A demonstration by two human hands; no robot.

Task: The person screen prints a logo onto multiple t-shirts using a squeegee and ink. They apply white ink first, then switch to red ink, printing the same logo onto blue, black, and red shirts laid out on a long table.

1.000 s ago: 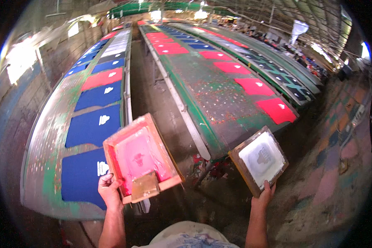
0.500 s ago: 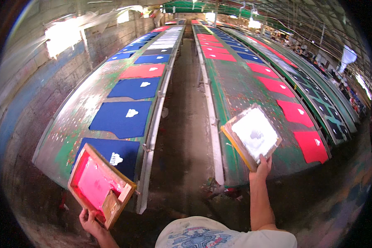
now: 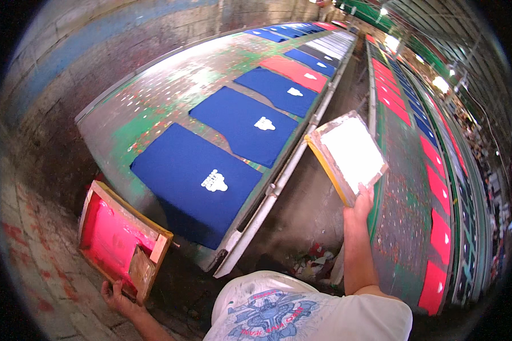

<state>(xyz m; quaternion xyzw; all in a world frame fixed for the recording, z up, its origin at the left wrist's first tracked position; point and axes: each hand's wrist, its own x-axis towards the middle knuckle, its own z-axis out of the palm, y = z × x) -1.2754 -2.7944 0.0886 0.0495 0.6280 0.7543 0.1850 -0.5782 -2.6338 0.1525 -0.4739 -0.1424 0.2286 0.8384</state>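
My left hand (image 3: 119, 296) grips a wooden screen frame (image 3: 105, 227) coated inside with pink ink, held low at the near end of the left long table. A wooden squeegee (image 3: 141, 266) lies inside this frame. My right hand (image 3: 358, 204) is closed on the bottom corner of a second screen frame (image 3: 348, 150), with a white face and a yellow side, held over the aisle between the tables. Nearest on the left table (image 3: 131, 113) are blue fabric pieces (image 3: 188, 187) with white prints, laid in a row with red and pale pieces farther along.
A second long table (image 3: 398, 216) runs on the right with red and blue pieces, and more tables lie beyond it. A block wall (image 3: 62, 68) borders the left. A metal rail (image 3: 279, 187) edges the left table; scraps (image 3: 313, 261) lie on the aisle floor.
My view has swung left, so the left table now fills the middle. The pink frame has shifted down and left relative to me; both frames stay in my hands.
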